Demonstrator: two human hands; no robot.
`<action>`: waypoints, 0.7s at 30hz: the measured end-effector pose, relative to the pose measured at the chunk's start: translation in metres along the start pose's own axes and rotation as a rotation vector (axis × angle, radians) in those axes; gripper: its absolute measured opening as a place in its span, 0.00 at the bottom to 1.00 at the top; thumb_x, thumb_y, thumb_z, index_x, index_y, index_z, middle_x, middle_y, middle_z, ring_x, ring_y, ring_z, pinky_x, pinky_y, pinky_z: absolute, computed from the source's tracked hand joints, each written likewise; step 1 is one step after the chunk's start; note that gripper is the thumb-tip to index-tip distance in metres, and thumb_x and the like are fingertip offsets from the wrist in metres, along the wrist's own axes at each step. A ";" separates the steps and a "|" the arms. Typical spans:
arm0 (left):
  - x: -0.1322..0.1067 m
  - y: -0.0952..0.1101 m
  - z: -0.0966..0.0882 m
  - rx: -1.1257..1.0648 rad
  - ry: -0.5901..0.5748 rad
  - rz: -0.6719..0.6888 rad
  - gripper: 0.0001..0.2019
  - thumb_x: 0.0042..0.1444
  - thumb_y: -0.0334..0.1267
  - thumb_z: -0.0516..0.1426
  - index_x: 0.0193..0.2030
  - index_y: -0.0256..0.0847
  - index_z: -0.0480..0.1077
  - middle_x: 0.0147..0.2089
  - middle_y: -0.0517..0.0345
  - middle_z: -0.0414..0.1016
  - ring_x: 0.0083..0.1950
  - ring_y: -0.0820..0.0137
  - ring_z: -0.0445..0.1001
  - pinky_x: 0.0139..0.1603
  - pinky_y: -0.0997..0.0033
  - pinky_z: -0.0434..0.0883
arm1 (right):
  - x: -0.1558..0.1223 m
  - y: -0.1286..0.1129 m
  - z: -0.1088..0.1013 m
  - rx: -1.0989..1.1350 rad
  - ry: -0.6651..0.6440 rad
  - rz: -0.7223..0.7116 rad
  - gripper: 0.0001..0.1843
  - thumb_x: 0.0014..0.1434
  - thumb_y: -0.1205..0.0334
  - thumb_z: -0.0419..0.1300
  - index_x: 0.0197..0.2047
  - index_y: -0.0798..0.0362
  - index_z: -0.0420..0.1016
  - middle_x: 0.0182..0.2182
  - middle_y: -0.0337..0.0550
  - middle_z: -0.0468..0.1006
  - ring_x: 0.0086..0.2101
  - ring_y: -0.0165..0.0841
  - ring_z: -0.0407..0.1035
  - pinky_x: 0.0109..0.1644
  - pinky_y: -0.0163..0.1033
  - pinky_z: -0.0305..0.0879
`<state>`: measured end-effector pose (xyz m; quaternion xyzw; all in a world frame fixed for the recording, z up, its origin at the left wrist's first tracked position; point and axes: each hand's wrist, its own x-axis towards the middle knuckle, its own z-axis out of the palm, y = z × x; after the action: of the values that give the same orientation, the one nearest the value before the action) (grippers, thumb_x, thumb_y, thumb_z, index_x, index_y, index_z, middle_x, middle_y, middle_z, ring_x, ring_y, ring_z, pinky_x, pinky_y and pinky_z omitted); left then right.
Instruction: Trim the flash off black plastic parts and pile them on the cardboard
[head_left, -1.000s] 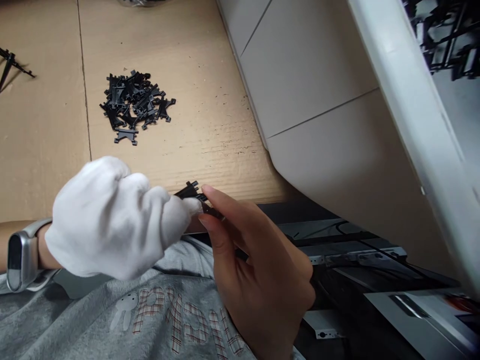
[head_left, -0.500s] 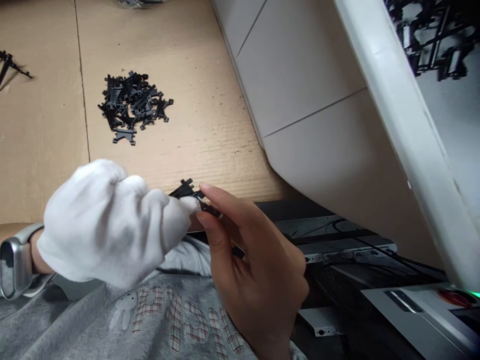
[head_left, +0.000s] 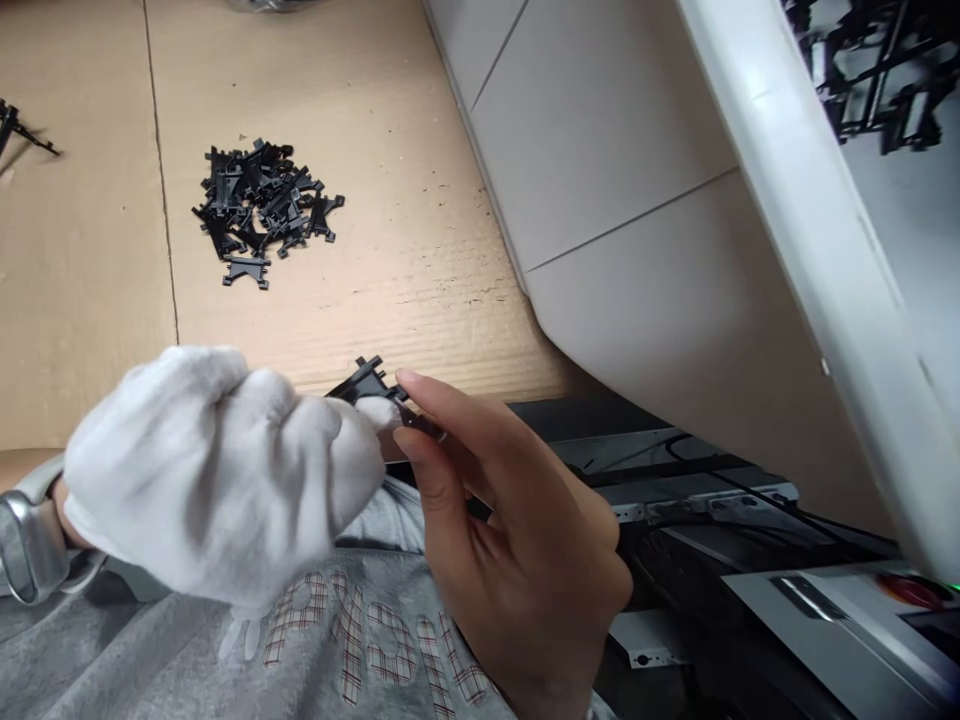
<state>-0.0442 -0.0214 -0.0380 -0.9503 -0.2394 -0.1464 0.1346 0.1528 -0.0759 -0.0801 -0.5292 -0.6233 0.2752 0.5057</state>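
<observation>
My left hand [head_left: 217,470], in a white fabric glove, and my right hand [head_left: 510,500], bare, meet low in the middle of the view. Both pinch a small black plastic part [head_left: 367,380] between thumb and fingertips, and its end sticks up over the gloved fingers. My fingers hide part of it. Beyond my hands, a loose pile of similar black plastic parts [head_left: 262,205] lies on the corrugated cardboard sheet [head_left: 90,300], out of reach of my fingertips. A smartwatch [head_left: 26,545] sits on my left wrist.
A curved white plastic panel [head_left: 622,200] with a thick rim rises on the right, with black plastic frames [head_left: 862,70] behind it. Dark machinery with metal brackets [head_left: 697,510] lies below it. A small black piece [head_left: 15,130] lies at the far left. My grey sweatshirt [head_left: 150,650] fills the bottom.
My gloved left hand has shifted slightly left and lower, turning a little. The black part stays pinched between both hands, and the view has drifted slightly.
</observation>
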 end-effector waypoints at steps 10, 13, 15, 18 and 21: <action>0.006 -0.001 -0.004 0.089 0.006 0.026 0.10 0.69 0.33 0.56 0.34 0.44 0.67 0.28 0.62 0.58 0.27 0.66 0.56 0.27 0.57 0.54 | 0.000 0.001 -0.004 -0.029 0.070 0.037 0.25 0.67 0.75 0.69 0.62 0.43 0.83 0.40 0.38 0.90 0.33 0.34 0.83 0.37 0.39 0.83; 0.004 0.000 -0.004 0.074 -0.024 0.009 0.10 0.68 0.31 0.56 0.34 0.45 0.65 0.28 0.63 0.56 0.28 0.67 0.54 0.30 0.57 0.51 | -0.002 0.001 -0.004 0.011 0.005 0.030 0.25 0.68 0.75 0.70 0.64 0.44 0.82 0.40 0.38 0.89 0.35 0.35 0.84 0.40 0.38 0.84; 0.002 0.000 -0.005 0.058 -0.006 0.030 0.08 0.69 0.32 0.55 0.35 0.44 0.66 0.29 0.62 0.56 0.29 0.67 0.54 0.31 0.57 0.49 | -0.002 0.001 -0.003 0.034 -0.011 0.016 0.23 0.69 0.74 0.69 0.63 0.46 0.82 0.37 0.38 0.89 0.35 0.36 0.84 0.40 0.39 0.84; 0.003 -0.001 -0.006 0.037 -0.006 0.047 0.07 0.70 0.33 0.56 0.37 0.42 0.68 0.29 0.62 0.57 0.30 0.66 0.54 0.32 0.57 0.49 | -0.001 -0.001 -0.003 0.034 -0.007 0.030 0.20 0.68 0.72 0.69 0.60 0.47 0.83 0.35 0.39 0.87 0.34 0.39 0.84 0.38 0.42 0.84; 0.005 -0.001 -0.008 0.045 -0.031 0.038 0.08 0.69 0.32 0.56 0.36 0.43 0.67 0.28 0.62 0.58 0.29 0.65 0.54 0.31 0.56 0.51 | 0.002 -0.004 -0.003 0.019 -0.007 0.060 0.17 0.70 0.69 0.69 0.59 0.44 0.84 0.35 0.39 0.88 0.35 0.40 0.84 0.37 0.44 0.84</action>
<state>-0.0419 -0.0209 -0.0285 -0.9536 -0.2267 -0.1237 0.1548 0.1540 -0.0755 -0.0751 -0.5420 -0.6063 0.2979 0.4999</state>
